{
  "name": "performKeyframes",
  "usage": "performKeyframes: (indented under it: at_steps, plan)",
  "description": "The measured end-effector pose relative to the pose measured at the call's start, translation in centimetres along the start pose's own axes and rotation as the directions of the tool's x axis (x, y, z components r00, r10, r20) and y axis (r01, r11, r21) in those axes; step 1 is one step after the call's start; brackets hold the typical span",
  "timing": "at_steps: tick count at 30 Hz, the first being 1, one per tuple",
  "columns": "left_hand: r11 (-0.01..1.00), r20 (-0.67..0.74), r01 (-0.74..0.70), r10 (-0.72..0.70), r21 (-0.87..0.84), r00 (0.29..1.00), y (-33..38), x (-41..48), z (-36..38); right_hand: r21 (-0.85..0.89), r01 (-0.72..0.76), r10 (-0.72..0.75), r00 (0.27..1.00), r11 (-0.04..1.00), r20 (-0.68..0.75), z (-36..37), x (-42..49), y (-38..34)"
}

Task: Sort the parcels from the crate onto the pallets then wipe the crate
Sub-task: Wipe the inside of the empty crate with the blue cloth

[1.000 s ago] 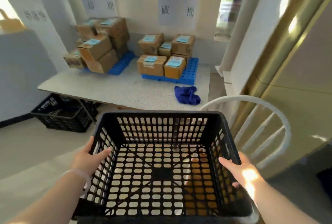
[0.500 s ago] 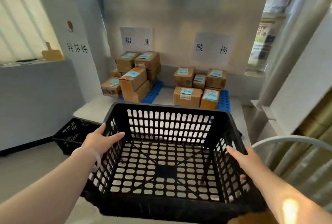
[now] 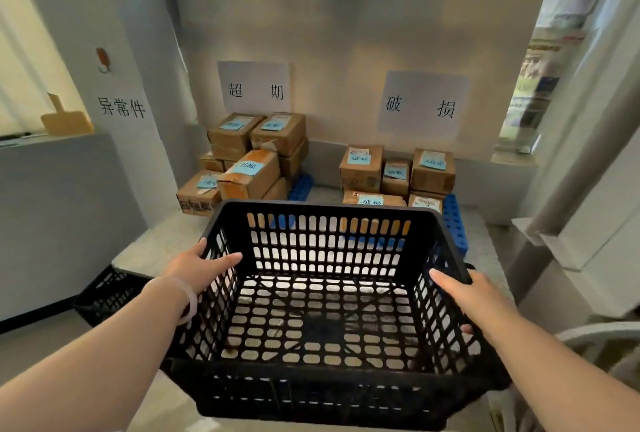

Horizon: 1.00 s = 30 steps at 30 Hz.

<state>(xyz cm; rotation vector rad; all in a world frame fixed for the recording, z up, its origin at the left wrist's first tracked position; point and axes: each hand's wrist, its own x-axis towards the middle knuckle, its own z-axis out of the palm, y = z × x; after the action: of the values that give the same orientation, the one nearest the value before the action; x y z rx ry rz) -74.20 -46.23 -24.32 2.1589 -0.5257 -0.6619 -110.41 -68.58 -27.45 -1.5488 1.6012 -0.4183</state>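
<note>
Black perforated crate (image 3: 325, 207) occupies the lower centre of the frame, held up in front of the counter (image 3: 156, 244). Its slotted floor is visible from wall to wall.

Left hand (image 3: 197, 267) grips the crate's left rim, with the thumb lying along the inside wall and the fingers curled over the outside. A pale bracelet (image 3: 188, 300) sits on that wrist. Right hand (image 3: 474, 296) grips the right rim, thumb inside; one fingertip shows below the rim on the outside.

Behind the crate, in mid frame, two groups of cardboard parcels stand on the counter, each carrying blue notes. The left stack (image 3: 256, 154) rests on a blue pallet (image 3: 300, 186) below one paper wall sign (image 3: 254, 87). The right group (image 3: 398, 172) rests on a second blue pallet (image 3: 453, 224) below another sign (image 3: 422, 104).

A second black crate (image 3: 104, 293) sits on the floor under the counter at left. The curved back of a white chair (image 3: 595, 331) shows at lower right.
</note>
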Motion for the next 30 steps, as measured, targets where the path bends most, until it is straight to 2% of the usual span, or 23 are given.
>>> performKeyframes:
  at_steps: [9, 12, 17, 20, 23, 26, 28, 30]
  plan:
    - [1.0, 0.084, -0.008, 0.006, 0.025, 0.996, 1.5, 9.3, 0.4, -0.017, -0.082, 0.081, 0.997, 0.997, -0.015, 3.4, 5.0, -3.2]
    - [0.999, 0.119, -0.029, 0.025, 0.028, 0.993, 2.0, 12.2, 0.3, -0.05, -0.121, 0.118, 0.991, 0.991, -0.058, 4.7, 6.2, -4.1]
    - [0.993, 0.171, -0.048, 0.029, 0.112, 0.985, 2.8, 16.3, 0.0, -0.112, -0.153, 0.142, 0.984, 0.982, -0.103, 6.1, 6.6, -6.0]
    - [0.971, 0.181, -0.07, 0.028, 0.227, 0.983, 3.0, 17.8, 0.5, -0.147, -0.139, 0.121, 0.985, 0.979, -0.125, 6.4, 6.6, -6.8]
    - [0.905, 0.143, -0.091, 0.034, 0.415, 0.989, 2.8, 18.4, 1.0, -0.286, -0.16, 0.117, 0.98, 0.945, -0.162, 6.8, 6.3, -6.7]
    - [0.78, 0.123, -0.173, 0.124, 0.601, 0.985, 2.4, 17.9, 1.7, -0.481, -0.167, 0.069, 0.974, 0.86, -0.215, 7.5, 5.6, -6.9]
    - [0.686, 0.159, -0.274, 0.228, 0.674, 0.961, 2.9, 17.3, 2.6, -0.611, -0.128, -0.035, 0.968, 0.781, -0.247, 8.1, 4.7, -7.7]
    - [0.597, 0.245, -0.396, 0.32, 0.698, 0.915, 4.0, 17.0, 3.9, -0.681, -0.007, -0.17, 0.966, 0.733, -0.193, 9.1, 4.0, -8.9]
